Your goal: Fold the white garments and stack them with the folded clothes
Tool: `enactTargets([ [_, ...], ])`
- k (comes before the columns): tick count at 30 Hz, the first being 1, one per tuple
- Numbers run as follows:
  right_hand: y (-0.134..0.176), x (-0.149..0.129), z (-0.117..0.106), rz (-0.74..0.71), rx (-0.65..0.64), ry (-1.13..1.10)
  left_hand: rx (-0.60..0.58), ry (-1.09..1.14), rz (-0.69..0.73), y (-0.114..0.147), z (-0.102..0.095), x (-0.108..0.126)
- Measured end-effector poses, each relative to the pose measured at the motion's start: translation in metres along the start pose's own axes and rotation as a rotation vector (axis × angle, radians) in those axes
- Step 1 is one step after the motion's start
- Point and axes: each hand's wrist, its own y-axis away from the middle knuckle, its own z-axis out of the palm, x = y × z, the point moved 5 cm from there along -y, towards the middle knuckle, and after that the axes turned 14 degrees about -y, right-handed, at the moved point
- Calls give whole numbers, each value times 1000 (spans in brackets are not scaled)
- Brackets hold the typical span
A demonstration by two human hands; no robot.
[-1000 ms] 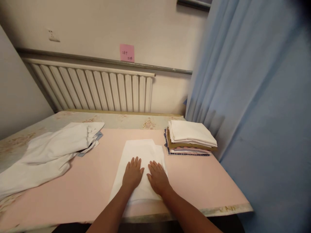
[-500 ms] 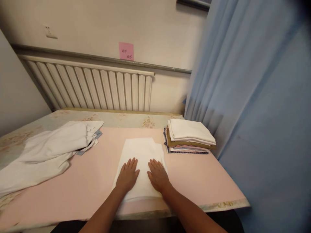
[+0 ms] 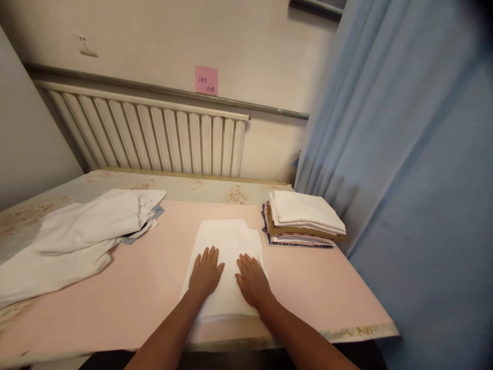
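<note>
A folded white cloth (image 3: 225, 236) lies flat on the pink table cover (image 3: 154, 288) in front of me. My left hand (image 3: 207, 271) rests palm down on its left half, fingers stretched out. Flat on the right half lies my right hand (image 3: 252, 280), its fingers pointing away from me. Neither hand grips the cloth. The cloth's upper right corner is uneven, with one layer stepping out to the right.
To the right stands a stack of folded fabrics (image 3: 308, 213), white on top, beside a blue curtain (image 3: 416, 169). A rumpled heap of white cloth (image 3: 84, 226) lies at left. Behind the table are a radiator (image 3: 169, 133) and a pink note (image 3: 206, 80) on the wall.
The view has shifted slightly. My left hand has slid a little up the cloth, away from me; my right hand stays in nearly the same place on it.
</note>
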Motion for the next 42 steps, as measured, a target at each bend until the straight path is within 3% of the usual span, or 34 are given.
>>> enactTargets([
  [8, -1, 2, 2, -3, 10, 11, 24, 6, 6, -6, 5, -2],
  [18, -5, 0, 1, 19, -24, 16, 69, 78, 181, 14, 11, -19],
  [37, -10, -6, 3, -22, -52, 113, 197, 286, 233, 16, 19, -29],
  [40, -10, -5, 4, -29, -47, 121, 237, 368, 189, 16, 14, -35],
  [42, -10, -5, 5, -20, -48, 125, 287, 425, 67, 15, 9, -44],
])
